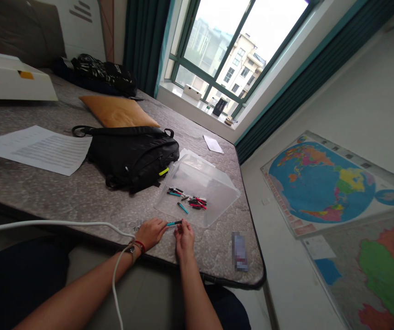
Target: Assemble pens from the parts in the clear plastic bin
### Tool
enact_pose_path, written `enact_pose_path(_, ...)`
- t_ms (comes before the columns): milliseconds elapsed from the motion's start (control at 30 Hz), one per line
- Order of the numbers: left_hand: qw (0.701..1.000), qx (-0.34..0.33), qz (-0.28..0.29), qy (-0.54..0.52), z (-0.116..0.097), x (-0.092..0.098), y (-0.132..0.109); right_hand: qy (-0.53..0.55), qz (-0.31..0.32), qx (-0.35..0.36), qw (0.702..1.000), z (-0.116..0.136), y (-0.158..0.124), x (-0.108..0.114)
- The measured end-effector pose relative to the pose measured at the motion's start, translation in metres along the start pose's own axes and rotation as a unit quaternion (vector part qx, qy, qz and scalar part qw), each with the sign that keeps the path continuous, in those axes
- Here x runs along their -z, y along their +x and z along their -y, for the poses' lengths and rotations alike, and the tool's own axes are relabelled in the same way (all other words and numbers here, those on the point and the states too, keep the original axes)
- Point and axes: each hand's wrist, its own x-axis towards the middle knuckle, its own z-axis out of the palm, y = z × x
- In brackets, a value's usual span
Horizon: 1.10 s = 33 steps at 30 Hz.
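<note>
A teal pen with a black end (174, 223) spans between my two hands, held just above the mattress near its front edge. My left hand (151, 234) pinches the teal end, and my right hand (185, 238) has thumb and fingertips closed on the black end. Whether the black part is a cap coming off cannot be made out. Just beyond my hands is a clear plastic box (213, 176). Several black, red, white and teal pens (197, 203) lie in a loose pile inside it, with one teal pen (182, 208) apart at the near side.
A black backpack (131, 156) lies left of the box, with a brown envelope (119, 111) behind it and a printed sheet (41, 149) further left. A blurred-out object (240, 252) is at the right edge. A white cable (80, 223) runs across my left wrist.
</note>
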Motion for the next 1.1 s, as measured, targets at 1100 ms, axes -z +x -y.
enact_pose_path(1100, 0.998, 0.009, 0.045, 0.037, 0.0066, -0.0081, -0.0005, 0.013, 0.058, -0.028, 0.998, 0.0023, -0.0009, 0.006)
